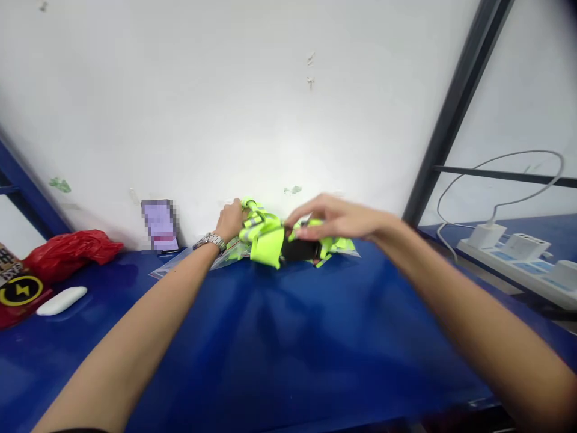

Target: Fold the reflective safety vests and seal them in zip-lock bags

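Observation:
A neon yellow-green reflective vest [267, 239] lies bunched at the far edge of the blue table [279, 337], against the white wall. My left hand [232, 219], with a metal watch on the wrist, is closed on the vest's left end. My right hand [336, 218] hovers over the vest's right part, fingers pinched on the fabric above a black patch [301, 249]. A clear plastic bag [198, 260] lies under the vest.
A red plastic bag [70, 251], a white oval object [61, 300] and a red-and-yellow pack [20, 291] sit at the left. A small purple card [160, 225] leans on the wall. A white power strip [518, 261] with a charger stands right of a dark shelf post [446, 120].

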